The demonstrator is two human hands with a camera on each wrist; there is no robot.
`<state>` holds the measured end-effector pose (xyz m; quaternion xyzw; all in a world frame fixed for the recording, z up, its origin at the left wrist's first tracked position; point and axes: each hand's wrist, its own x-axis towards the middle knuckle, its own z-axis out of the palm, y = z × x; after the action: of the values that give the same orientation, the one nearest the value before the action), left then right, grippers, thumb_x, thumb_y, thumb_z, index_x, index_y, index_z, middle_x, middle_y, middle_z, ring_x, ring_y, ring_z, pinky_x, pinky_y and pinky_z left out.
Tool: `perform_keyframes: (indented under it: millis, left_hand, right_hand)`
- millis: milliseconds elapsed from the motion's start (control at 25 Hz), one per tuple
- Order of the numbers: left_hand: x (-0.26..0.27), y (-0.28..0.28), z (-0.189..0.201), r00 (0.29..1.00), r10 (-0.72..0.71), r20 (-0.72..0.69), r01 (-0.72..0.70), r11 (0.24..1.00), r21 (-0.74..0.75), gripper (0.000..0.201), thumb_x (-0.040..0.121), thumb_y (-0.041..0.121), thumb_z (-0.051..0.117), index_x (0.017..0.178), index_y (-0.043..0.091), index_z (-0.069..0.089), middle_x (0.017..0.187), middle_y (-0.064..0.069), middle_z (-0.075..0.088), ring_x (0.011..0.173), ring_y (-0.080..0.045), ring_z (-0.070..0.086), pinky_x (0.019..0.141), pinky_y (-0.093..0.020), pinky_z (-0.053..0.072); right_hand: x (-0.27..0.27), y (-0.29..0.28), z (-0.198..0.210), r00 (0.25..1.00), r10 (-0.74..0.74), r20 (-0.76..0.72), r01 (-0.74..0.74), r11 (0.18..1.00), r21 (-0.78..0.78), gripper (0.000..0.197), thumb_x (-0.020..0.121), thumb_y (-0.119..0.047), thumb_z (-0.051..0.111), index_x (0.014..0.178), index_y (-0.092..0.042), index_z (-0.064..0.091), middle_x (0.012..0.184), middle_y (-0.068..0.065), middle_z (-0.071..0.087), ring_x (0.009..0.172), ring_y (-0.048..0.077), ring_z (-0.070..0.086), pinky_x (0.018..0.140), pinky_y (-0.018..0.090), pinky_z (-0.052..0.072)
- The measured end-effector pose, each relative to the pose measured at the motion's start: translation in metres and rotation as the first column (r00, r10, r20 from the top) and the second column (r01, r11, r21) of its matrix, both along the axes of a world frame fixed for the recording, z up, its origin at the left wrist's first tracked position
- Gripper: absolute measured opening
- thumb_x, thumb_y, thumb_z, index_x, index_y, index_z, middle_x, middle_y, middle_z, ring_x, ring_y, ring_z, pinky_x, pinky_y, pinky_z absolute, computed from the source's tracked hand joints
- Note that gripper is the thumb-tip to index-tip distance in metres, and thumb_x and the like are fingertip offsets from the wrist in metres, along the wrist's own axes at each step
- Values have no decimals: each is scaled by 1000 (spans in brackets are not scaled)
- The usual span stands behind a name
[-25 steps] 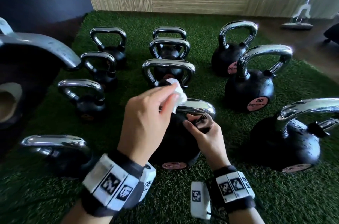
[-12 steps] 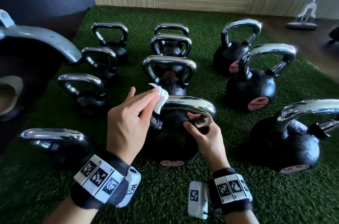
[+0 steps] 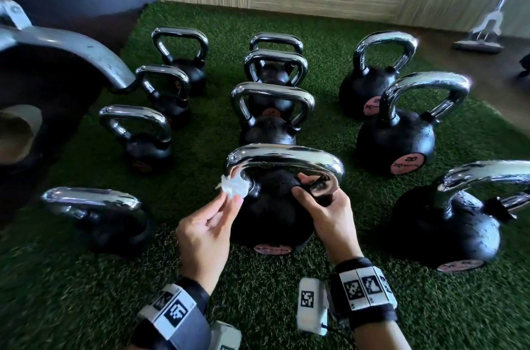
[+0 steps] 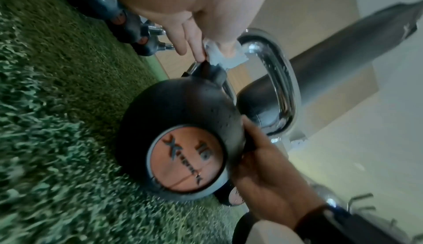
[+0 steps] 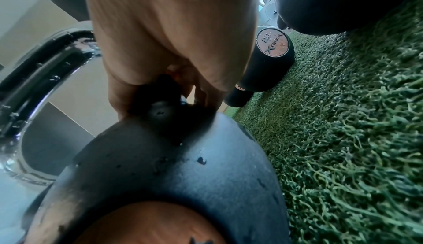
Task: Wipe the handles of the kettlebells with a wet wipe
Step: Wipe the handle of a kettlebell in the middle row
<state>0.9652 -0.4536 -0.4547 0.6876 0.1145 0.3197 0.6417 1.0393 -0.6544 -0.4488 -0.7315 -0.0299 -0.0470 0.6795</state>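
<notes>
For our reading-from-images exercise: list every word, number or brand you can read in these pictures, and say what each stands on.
"20" and "Xtrack": pink disc of the right kettlebell; also readable in the right wrist view.
"10" and an "X" logo: disc of the held kettlebell; the rest of its brand word is blurred.
Number on the middle kettlebell's disc: too small.
Wristband markers: patterns, no text.

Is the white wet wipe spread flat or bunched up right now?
Bunched up. The white wet wipe is a crumpled wad pinched in the left hand, pressed against the left end of the chrome kettlebell handle.
</notes>
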Motion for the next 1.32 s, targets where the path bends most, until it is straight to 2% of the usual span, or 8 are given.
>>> perform_keyframes:
  millis: [200,320,440,600,760,960,1160,1320]
  left_hand:
    - [13,5,10,994,96,-46,-85,977,194,35,78,28,85,104,6,79,85,12,74,69,10,68,60,-14,54]
    - [32,10,17,991,99,-94,-72,965,251,35,79,30,85,103,5,80,93,6,77,74,20,64,65,-1,46]
    - [62,12,20,987,70,-142,-12,928,371,27,81,32,85,97,11,83,87,2,80,74,-4,73,63,0,41]
    - [101,2,29,980,-119,-160,174,902,396,15,84,26,82,92,13,83,80,3,80,73,-5,73,67,-22,56]
    - [105,11,38,929,-280,-240,358,839,409,10,91,20,76,98,16,82,85,7,81,83,-4,76,79,-39,62]
    - [90,-3,40,971,-181,-153,234,842,486,7,90,18,77,91,16,83,79,8,79,76,0,74,72,-31,59]
    - [93,-14,59,988,-128,-90,154,899,410,12,92,19,73,84,16,83,77,16,78,69,9,67,61,-11,48]
    - [101,-11,64,974,-162,-158,202,936,287,13,93,24,73,86,20,83,71,15,75,72,12,66,67,-11,48]
  right_hand:
    - [-2,-3,5,1000,-12,-1,12,994,-109,28,77,-33,86,103,-31,77,106,-12,78,104,5,72,98,43,57]
    - [-22,-10,8,999,-49,9,50,967,-248,30,73,-40,88,100,-32,76,97,-15,77,94,-4,70,84,24,56]
    - [-60,-11,6,991,-45,124,85,938,-337,15,77,-39,75,89,-31,70,93,-23,74,86,-6,68,71,9,51]
    - [-77,-8,1,981,-40,191,126,878,-463,41,75,-8,63,110,-24,77,130,-16,67,122,-3,61,100,14,51]
    - [-14,-7,10,968,46,248,68,899,-433,33,81,-17,67,108,-33,73,118,-17,70,113,6,64,97,37,54]
    - [27,18,4,989,139,-54,-150,916,-373,41,85,-31,80,96,-67,62,119,-11,72,113,4,66,102,35,52]
    - [27,14,-4,997,77,2,-71,925,-373,30,86,-25,80,112,-37,71,115,-11,72,110,2,66,98,27,52]
    - [27,15,-8,998,68,8,-62,942,-330,35,85,-22,80,114,-37,70,117,-13,71,111,-1,65,102,32,52]
